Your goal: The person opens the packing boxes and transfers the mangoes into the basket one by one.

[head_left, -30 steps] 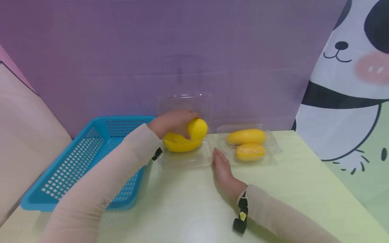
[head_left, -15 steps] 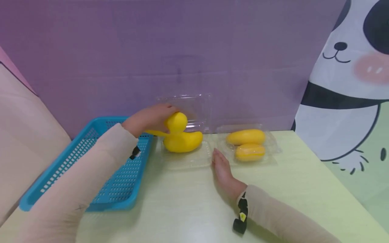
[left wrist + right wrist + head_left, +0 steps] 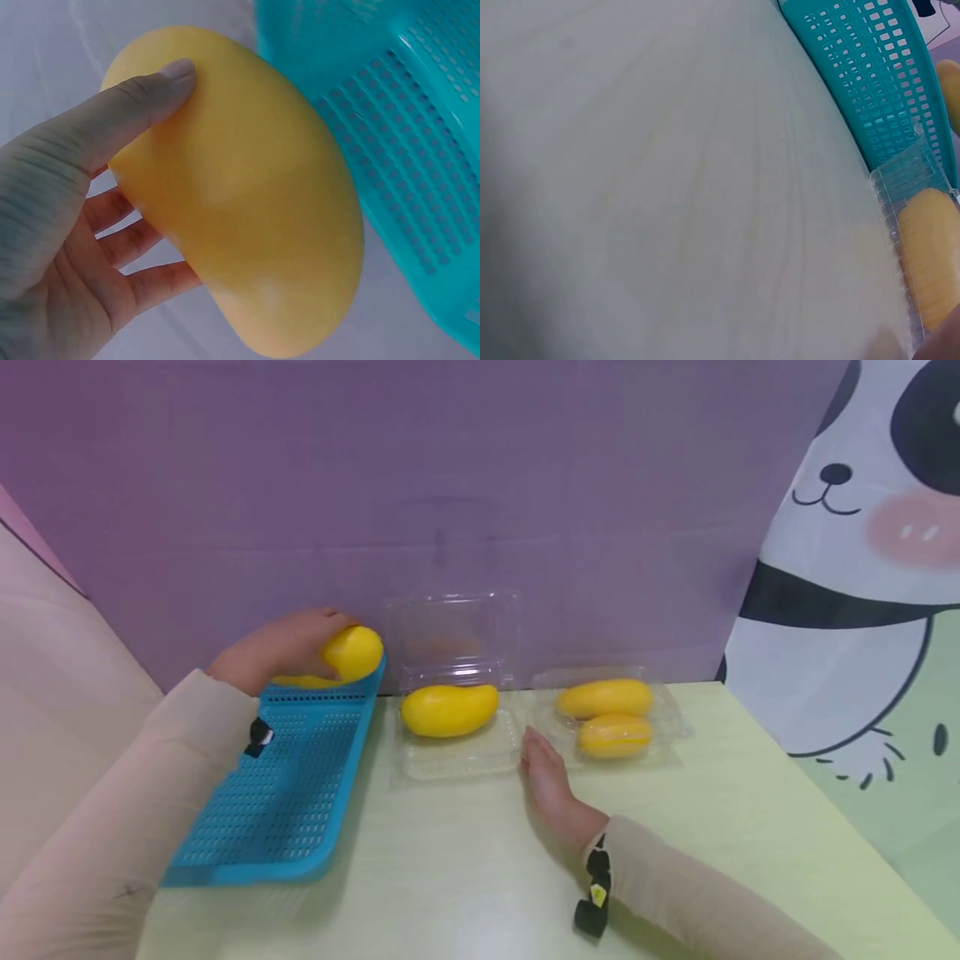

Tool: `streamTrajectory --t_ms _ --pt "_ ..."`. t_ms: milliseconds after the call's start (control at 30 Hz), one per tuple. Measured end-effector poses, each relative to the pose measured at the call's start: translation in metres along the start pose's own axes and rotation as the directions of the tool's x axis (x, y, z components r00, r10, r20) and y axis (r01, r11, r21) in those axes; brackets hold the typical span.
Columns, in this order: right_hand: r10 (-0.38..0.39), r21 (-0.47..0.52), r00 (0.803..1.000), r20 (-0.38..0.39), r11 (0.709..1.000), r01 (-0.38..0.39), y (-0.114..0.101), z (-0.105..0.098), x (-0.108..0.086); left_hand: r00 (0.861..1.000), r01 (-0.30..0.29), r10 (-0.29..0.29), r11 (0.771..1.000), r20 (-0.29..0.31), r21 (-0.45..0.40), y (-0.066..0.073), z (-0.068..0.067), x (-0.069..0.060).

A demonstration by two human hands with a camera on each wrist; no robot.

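Left hand: From my remote post I see the left hand (image 3: 288,647) gripping a fruit, the thumb laid across its yellow skin and the fingers behind.
Held fruit: The held fruit (image 3: 356,653) is over the far end of the basket, near the rim; I cannot tell whether it touches.
Basket: The blue basket (image 3: 300,760) sits on the left of the table (image 3: 450,877), its perforated floor partly hidden from me by the left sleeve (image 3: 142,810).
Raised-lid box: At centre I find a clear box (image 3: 450,765) with its lid (image 3: 453,627) upright against the purple cloth (image 3: 465,477). One yellow fruit (image 3: 450,710) lies lengthwise across the back of its tray.
Right-hand box: Just beside it stands a second box (image 3: 672,727), also clear, with two fruits inside: a back fruit (image 3: 603,699) and a shorter-looking front fruit (image 3: 615,737). I cannot tell whether its lid is fastened.
Right hand: The right hand (image 3: 551,789) rests on the table, grasping nothing, its fingers extended together at the near right corner of the raised-lid box; whether they touch it I cannot tell.
Hands: I see them well apart.
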State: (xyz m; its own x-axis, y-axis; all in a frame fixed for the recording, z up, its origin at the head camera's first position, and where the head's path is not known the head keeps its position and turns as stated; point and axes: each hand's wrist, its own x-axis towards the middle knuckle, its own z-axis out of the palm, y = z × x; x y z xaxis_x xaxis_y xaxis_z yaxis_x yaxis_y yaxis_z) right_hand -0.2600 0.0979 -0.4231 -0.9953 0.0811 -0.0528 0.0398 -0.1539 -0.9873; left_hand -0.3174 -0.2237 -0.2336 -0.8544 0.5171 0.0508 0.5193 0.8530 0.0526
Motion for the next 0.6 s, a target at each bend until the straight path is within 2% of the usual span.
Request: streamTrajectory --t_ms 333,467,600 --pt "-0.003 -0.038 1.000 -0.014 0.999 0.002 0.000 -0.003 -0.002 0.999 0.042 -0.043 0.999 0.027 0.021 -0.031 0.018 -0.009" --pt "-0.008 -0.045 1.000 -0.025 0.999 0.007 -0.001 -0.002 -0.003 0.997 0.065 -0.065 0.998 0.038 -0.004 -0.037 0.023 -0.007" --pt "-0.004 -0.036 1.000 -0.029 0.999 0.003 -0.001 -0.001 -0.002 0.997 0.061 -0.061 0.998 0.051 -0.007 -0.041 0.027 -0.005"
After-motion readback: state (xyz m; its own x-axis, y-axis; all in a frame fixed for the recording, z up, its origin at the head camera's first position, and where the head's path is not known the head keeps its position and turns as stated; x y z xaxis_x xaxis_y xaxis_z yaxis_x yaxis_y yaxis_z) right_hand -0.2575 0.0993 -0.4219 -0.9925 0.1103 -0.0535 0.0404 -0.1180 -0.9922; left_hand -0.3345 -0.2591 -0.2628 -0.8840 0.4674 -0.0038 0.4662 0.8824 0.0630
